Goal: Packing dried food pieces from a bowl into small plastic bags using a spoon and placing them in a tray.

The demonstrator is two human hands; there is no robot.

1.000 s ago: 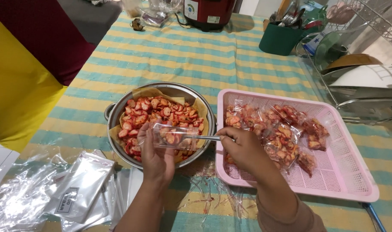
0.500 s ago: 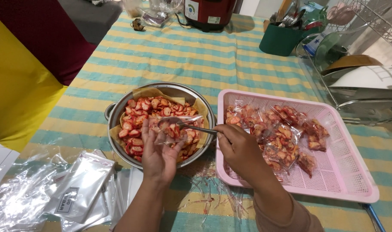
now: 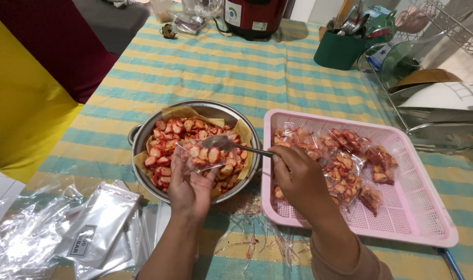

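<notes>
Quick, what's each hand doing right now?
Left hand: closed on a small clear bag of snacks.
Right hand: closed on a metal spoon.

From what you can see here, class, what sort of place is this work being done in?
Probably a home kitchen or dining table: a striped tablecloth, a dish rack with plates, a red cooker, and a green utensil holder.

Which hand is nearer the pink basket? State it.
Right. The right hand holds a spoon directly over the pink basket's left rim; the left hand holds a small clear bag over the metal bowl, farther left.
</notes>
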